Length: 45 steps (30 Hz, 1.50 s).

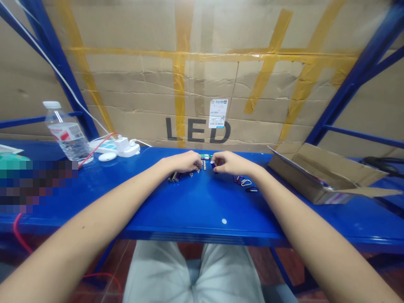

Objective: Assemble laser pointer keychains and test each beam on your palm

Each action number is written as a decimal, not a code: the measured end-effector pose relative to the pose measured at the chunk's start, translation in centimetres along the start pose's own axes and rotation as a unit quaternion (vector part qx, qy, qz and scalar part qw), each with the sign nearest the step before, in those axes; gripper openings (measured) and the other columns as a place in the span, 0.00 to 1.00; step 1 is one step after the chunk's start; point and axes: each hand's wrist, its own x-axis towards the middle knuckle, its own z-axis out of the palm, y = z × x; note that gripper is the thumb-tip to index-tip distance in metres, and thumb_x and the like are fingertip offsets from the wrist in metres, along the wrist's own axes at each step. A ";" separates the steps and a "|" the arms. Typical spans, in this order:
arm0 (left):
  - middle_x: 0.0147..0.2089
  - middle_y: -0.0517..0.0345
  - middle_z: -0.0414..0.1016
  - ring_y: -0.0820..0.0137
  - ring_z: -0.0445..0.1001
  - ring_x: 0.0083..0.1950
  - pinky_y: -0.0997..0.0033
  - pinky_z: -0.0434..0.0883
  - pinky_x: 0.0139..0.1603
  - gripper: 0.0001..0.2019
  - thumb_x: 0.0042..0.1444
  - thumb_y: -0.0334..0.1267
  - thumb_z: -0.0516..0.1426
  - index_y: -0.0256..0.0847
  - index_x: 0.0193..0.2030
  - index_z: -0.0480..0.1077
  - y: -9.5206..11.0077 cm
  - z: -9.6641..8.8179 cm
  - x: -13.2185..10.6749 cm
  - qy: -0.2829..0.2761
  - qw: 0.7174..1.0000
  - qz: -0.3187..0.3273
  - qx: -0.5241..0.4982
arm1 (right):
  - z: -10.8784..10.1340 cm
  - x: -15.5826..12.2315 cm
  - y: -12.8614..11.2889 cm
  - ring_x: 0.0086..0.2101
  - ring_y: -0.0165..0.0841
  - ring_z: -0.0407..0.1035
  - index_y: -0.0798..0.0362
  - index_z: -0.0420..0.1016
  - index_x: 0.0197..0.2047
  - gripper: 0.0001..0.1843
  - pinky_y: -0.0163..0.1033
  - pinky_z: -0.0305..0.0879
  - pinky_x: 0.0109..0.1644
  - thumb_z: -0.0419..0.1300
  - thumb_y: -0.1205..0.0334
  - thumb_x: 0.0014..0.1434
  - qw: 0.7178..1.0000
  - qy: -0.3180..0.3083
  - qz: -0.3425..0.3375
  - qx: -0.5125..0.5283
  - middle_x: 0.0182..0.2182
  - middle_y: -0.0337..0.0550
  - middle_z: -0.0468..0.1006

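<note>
Near the middle of the blue surface's (189,210) far edge, the right hand (225,162) holds a small dark-blue piece (213,167) in a pinch. The left hand (189,160), curled downward, is at the small metal pieces (204,165) just beside it; I cannot tell whether it grips one. Carabiners (251,189) lie nearer the surface's right edge, dark cylinders (173,177) nearer its left.
</note>
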 end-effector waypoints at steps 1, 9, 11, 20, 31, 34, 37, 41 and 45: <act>0.42 0.52 0.80 0.68 0.76 0.42 0.72 0.69 0.44 0.14 0.55 0.26 0.55 0.38 0.42 0.79 0.0 0.0 0.0 -0.001 1.000 -0.001 0.004 | 0.1 0.1 0.0 0.31 0.33 0.68 0.53 0.70 0.35 0.08 0.36 0.60 0.34 0.61 0.65 0.50 1.000 -0.007 0.001 0.012 0.29 0.39 0.75; 0.37 0.55 0.78 0.69 0.74 0.36 0.75 0.66 0.36 0.07 0.53 0.29 0.57 0.38 0.36 0.76 0.4 -0.4 -0.3 -0.003 0.998 -0.056 -0.022 | 0.6 0.2 -0.3 0.30 0.32 0.66 0.53 0.70 0.35 0.09 0.37 0.59 0.32 0.62 0.64 0.48 0.999 -0.022 0.008 0.022 0.29 0.39 0.74; 0.36 0.55 0.78 0.70 0.73 0.36 0.75 0.65 0.35 0.05 0.51 0.29 0.58 0.38 0.34 0.75 0.6 -0.5 -0.4 0.004 0.998 -0.060 -0.030 | 0.6 0.2 -0.4 0.30 0.32 0.66 0.53 0.70 0.35 0.09 0.36 0.59 0.32 0.62 0.64 0.48 1.000 -0.021 0.008 0.020 0.28 0.38 0.74; 0.32 0.59 0.78 0.72 0.74 0.32 0.75 0.68 0.39 0.06 0.48 0.29 0.60 0.41 0.31 0.78 -0.2 -0.5 -0.3 0.014 0.998 -0.029 -0.048 | 0.6 0.2 -0.4 0.29 0.32 0.66 0.53 0.70 0.34 0.08 0.37 0.59 0.32 0.62 0.64 0.48 1.000 -0.021 0.006 0.018 0.28 0.39 0.74; 0.33 0.58 0.80 0.71 0.75 0.34 0.75 0.68 0.35 0.08 0.48 0.29 0.59 0.40 0.32 0.79 0.5 -0.9 -0.5 0.043 0.995 -0.042 -0.082 | 0.6 0.3 0.0 0.29 0.32 0.67 0.53 0.70 0.35 0.08 0.37 0.61 0.33 0.62 0.65 0.49 0.999 -0.024 -0.001 0.034 0.29 0.38 0.75; 0.35 0.56 0.81 0.71 0.75 0.36 0.74 0.69 0.37 0.08 0.49 0.30 0.59 0.39 0.34 0.79 1.2 -1.5 -0.4 0.136 0.981 -0.049 -0.132 | 0.6 0.3 0.3 0.30 0.32 0.69 0.52 0.70 0.35 0.08 0.37 0.63 0.34 0.61 0.67 0.48 0.998 -0.014 -0.003 0.061 0.29 0.39 0.76; 0.36 0.56 0.81 0.71 0.75 0.37 0.72 0.70 0.39 0.08 0.50 0.30 0.59 0.38 0.35 0.79 2.1 -1.8 -0.1 0.220 0.961 -0.018 -0.164 | 0.7 0.4 0.6 0.31 0.33 0.72 0.52 0.68 0.37 0.10 0.37 0.66 0.34 0.60 0.68 0.49 0.995 0.004 -0.002 0.102 0.32 0.40 0.78; 0.37 0.55 0.80 0.70 0.76 0.39 0.70 0.71 0.43 0.08 0.51 0.29 0.60 0.38 0.36 0.80 3.2 -1.5 0.3 0.255 0.955 0.029 -0.150 | 0.8 0.5 0.8 0.32 0.35 0.74 0.52 0.67 0.38 0.11 0.39 0.69 0.33 0.60 0.68 0.49 0.990 0.021 -0.003 0.137 0.35 0.42 0.79; 0.37 0.55 0.80 0.70 0.76 0.39 0.69 0.72 0.43 0.07 0.53 0.30 0.59 0.38 0.35 0.80 3.7 -1.5 0.2 0.268 0.955 0.046 -0.122 | 0.8 0.6 0.7 0.32 0.36 0.75 0.51 0.66 0.36 0.09 0.40 0.71 0.34 0.61 0.68 0.51 0.988 0.031 -0.009 0.153 0.33 0.42 0.79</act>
